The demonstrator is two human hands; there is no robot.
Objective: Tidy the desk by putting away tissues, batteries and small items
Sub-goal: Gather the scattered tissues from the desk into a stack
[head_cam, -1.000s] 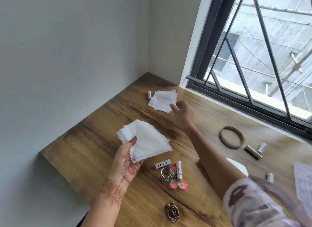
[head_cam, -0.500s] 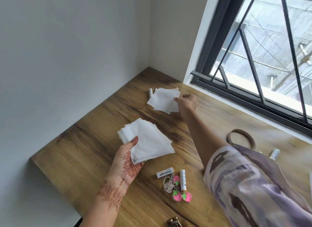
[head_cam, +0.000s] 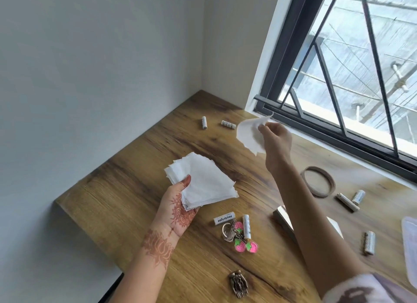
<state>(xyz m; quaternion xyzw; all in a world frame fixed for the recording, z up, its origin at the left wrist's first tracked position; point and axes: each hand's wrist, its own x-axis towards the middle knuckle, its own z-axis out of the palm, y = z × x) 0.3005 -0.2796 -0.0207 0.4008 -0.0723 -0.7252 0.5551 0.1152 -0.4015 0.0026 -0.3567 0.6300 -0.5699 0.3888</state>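
Observation:
My left hand [head_cam: 178, 210] grips a fanned stack of white tissues [head_cam: 203, 183] above the wooden desk [head_cam: 126, 203]. My right hand [head_cam: 276, 140] pinches a second small bunch of tissues [head_cam: 248, 133], lifted off the desk near the window. Two white batteries [head_cam: 204, 122] [head_cam: 228, 124] lie at the far corner. Two more batteries [head_cam: 224, 218] [head_cam: 247, 228] lie beside a strawberry keychain [head_cam: 242, 241]. Further batteries [head_cam: 358, 196] [head_cam: 347, 202] [head_cam: 369, 243] rest on the right.
A brown ring [head_cam: 318, 182] lies near the window sill. A small metal charm [head_cam: 238, 284] sits at the desk's near edge. A wooden block [head_cam: 282, 217] shows behind my right forearm. A translucent lid [head_cam: 409, 239] is at the right edge. White walls bound the desk's left and back.
My right hand has taken hold of the far tissues and lifted them off the desk, uncovering a second battery at the corner. My left hand has kept its stack still.

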